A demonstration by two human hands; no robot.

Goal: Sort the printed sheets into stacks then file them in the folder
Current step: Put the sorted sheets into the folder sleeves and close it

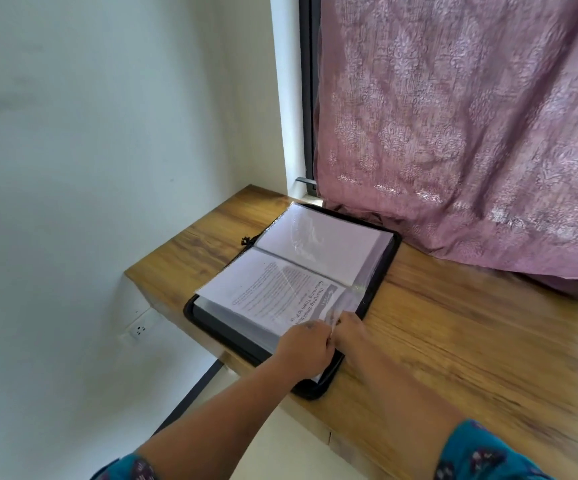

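A black zip folder [389,252] lies open on the wooden desk [454,341], its clear plastic sleeves fanned out. The near page holds a printed sheet [273,292] with a bold heading and text; the far page [318,247] looks blank under a shiny sleeve. My left hand [306,349] rests on the near right corner of the printed page, fingers curled at the sleeve's edge. My right hand [353,332] meets it there and pinches the clear sleeve corner [339,311]. The fingertips are partly hidden and blurred.
A pink patterned curtain [471,133] hangs over the desk's far right side, touching the folder's far edge. A white wall [90,168] stands to the left with a power socket [138,330] below the desk's edge. A dark window frame [306,98] runs behind the curtain.
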